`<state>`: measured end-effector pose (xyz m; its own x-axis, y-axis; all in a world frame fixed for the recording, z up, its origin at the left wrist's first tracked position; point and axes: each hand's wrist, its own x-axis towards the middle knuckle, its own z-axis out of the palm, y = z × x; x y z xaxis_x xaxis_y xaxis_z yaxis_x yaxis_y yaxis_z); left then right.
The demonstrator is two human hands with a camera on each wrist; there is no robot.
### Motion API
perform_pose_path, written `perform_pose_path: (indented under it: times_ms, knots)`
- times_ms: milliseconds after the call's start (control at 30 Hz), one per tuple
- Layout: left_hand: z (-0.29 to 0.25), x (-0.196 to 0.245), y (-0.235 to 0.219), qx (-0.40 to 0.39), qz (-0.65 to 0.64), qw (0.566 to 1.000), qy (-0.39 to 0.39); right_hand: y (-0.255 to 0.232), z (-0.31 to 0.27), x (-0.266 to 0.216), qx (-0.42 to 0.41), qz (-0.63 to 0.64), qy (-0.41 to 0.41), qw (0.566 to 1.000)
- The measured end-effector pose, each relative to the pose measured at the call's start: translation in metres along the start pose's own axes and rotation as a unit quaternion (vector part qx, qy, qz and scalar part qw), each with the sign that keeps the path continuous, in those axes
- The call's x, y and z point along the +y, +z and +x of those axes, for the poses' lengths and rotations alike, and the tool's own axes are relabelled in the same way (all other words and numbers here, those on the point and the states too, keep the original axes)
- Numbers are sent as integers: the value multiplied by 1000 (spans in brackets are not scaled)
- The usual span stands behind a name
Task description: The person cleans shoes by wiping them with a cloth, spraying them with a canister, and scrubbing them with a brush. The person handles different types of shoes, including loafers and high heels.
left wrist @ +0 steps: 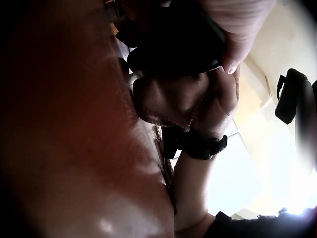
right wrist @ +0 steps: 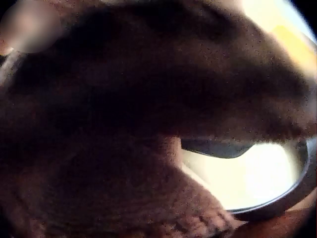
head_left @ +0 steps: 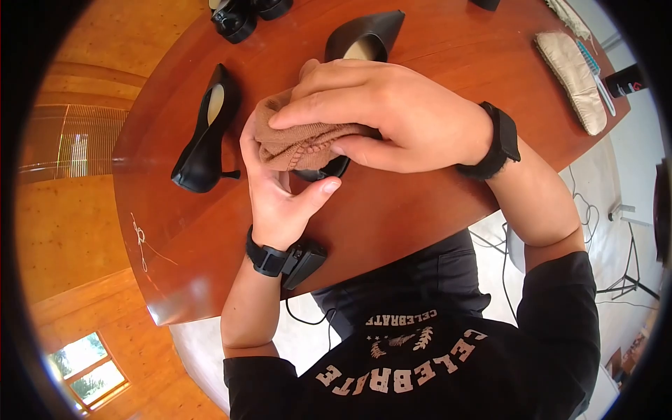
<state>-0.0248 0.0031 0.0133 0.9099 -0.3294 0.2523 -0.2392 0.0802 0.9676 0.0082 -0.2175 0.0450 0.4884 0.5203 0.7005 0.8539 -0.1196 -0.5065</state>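
A brown knitted cloth (head_left: 297, 136) is bunched in the right hand (head_left: 392, 115), whose fingers and thumb grip it. Beneath it the left hand (head_left: 276, 199) holds a black shoe (head_left: 325, 171), mostly hidden by the cloth and the hands. In the left wrist view the dark shoe (left wrist: 173, 49) lies against the cloth (left wrist: 168, 96). The right wrist view is mostly filled by the dark cloth (right wrist: 114, 183), with a pale shoe lining (right wrist: 247, 178) beside it.
On the table (head_left: 392, 210), a black heeled shoe (head_left: 203, 147) lies at the left and another (head_left: 367, 35) beyond the hands. More black shoes (head_left: 234, 21) stand at the back left. A beige pad (head_left: 570, 80) and a brush (head_left: 598, 80) lie at the right; string (head_left: 142, 238) lies at the left.
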Motion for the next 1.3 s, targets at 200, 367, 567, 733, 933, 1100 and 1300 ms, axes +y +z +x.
perform_pose_path:
  times_ms: [200,367,567,733,933,1100,1300]
  knots:
    - [1,3,1,-2,27,1000,-10,-19,-2,15,19,-100,52,993]
    - [2,6,2,-1,8,1000,-12,-40,-9,41,60,-181,160,969]
    - [2,7,-1,-3,-19,1000,0,-64,-15,47,92,-290,225,926]
    - [2,7,-4,-3,-22,1000,1,-67,-16,49,114,-320,318,885]
    - [2,7,-8,22,-19,999,-16,-70,-9,45,264,-291,249,885]
    - [3,4,-6,36,-21,999,1,-62,-5,39,65,-230,240,941]
    - [3,4,-9,16,-31,999,-3,-60,-5,39,44,-238,205,948]
